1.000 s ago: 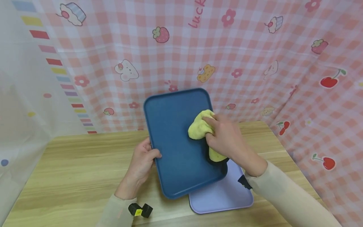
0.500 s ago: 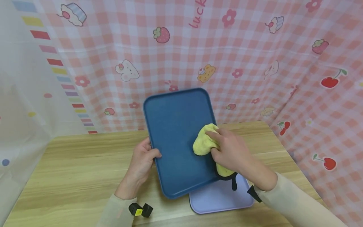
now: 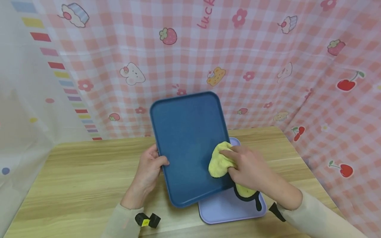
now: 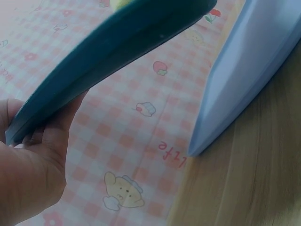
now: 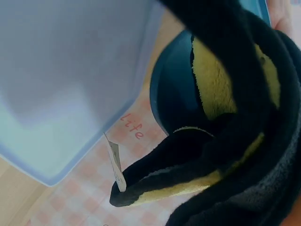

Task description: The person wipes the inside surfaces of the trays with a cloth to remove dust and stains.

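Note:
A dark blue rectangular tray (image 3: 190, 142) is held up at a tilt above the table. My left hand (image 3: 149, 167) grips its left edge, thumb on the inner face and fingers behind; the left wrist view shows the tray (image 4: 94, 56) edge between thumb and fingers. In my right hand (image 3: 248, 167) is a bunched yellow cloth (image 3: 220, 163) with black trim, pressed against the tray's lower right part. Up close in the right wrist view, the cloth (image 5: 211, 80) shows its yellow side, dark border and a small white label (image 5: 116, 165).
A lavender tray (image 3: 226, 210) lies on the wooden table (image 3: 89, 185), partly beneath the blue one. A pink checked curtain (image 3: 184, 59) with cartoon prints hangs behind and to the right. Black devices are strapped at both wrists.
My right hand has slid the cloth down and to the right along the blue tray's right side. The left hand and blue tray have stayed nearly still.

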`<state>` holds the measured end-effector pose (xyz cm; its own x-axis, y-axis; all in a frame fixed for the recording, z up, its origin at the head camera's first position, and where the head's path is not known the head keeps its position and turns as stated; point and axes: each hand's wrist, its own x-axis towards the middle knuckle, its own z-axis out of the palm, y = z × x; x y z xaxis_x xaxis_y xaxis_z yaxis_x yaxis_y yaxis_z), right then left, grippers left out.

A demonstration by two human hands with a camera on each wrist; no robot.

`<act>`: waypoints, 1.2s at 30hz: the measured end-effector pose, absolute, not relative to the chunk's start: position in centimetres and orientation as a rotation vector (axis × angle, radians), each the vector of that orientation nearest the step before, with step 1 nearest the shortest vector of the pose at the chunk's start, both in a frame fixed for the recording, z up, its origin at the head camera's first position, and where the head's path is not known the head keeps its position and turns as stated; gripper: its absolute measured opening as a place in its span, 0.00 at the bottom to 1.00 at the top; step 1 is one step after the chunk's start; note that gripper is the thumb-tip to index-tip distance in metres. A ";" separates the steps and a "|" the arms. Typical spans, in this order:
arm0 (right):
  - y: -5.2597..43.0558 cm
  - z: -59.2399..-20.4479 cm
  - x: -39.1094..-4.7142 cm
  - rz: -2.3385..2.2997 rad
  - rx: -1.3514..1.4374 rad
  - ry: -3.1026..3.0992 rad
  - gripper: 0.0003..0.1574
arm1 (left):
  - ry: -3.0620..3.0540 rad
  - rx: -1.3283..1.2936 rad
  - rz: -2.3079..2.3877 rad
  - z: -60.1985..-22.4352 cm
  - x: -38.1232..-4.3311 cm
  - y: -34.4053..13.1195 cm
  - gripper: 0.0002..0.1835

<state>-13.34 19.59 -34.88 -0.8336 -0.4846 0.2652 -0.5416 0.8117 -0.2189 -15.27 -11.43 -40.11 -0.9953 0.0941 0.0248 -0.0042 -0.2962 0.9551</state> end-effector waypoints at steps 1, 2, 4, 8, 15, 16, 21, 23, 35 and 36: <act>19.7 -34.9 -13.2 0.420 0.811 -2.811 0.31 | 1.826 0.120 2.480 -40.1 -15.3 -11.5 0.37; 19.8 -35.0 -13.1 0.411 0.816 -2.819 0.31 | 1.826 0.124 2.481 -40.1 -15.3 -11.5 0.37; 19.9 -35.1 -12.8 0.396 0.822 -2.834 0.31 | 1.825 0.131 2.482 -40.1 -15.3 -11.5 0.37; 20.4 -35.2 -12.4 0.392 0.825 -2.866 0.31 | 1.828 0.138 2.479 -40.1 -15.3 -11.5 0.37; 21.0 -35.6 -11.6 0.359 0.861 -2.951 0.30 | 1.827 0.124 2.482 -40.0 -15.3 -11.4 0.37; 21.1 -35.6 -11.5 0.367 0.864 -2.966 0.30 | 1.827 0.124 2.482 -40.0 -15.3 -11.4 0.37; 21.2 -35.8 -11.0 0.400 0.891 -3.020 0.30 | 1.835 0.131 2.471 -40.1 -15.2 -11.4 0.37; 21.2 -35.9 -10.9 0.410 0.906 -3.036 0.29 | 1.837 0.130 2.468 -40.1 -15.2 -11.4 0.36; 22.0 -35.9 -10.6 0.372 1.006 -3.059 0.26 | 1.850 0.125 2.459 -40.1 -15.1 -11.3 0.37; 22.1 -35.8 -10.5 0.373 1.013 -3.061 0.26 | 1.849 0.128 2.458 -40.1 -15.1 -11.3 0.37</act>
<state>-10.51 22.06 -35.79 -0.8004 -0.5988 -0.0262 -0.5750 0.7795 -0.2486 -15.09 -11.33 -40.14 -0.9946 0.1003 0.0282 -0.0007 -0.2772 0.9608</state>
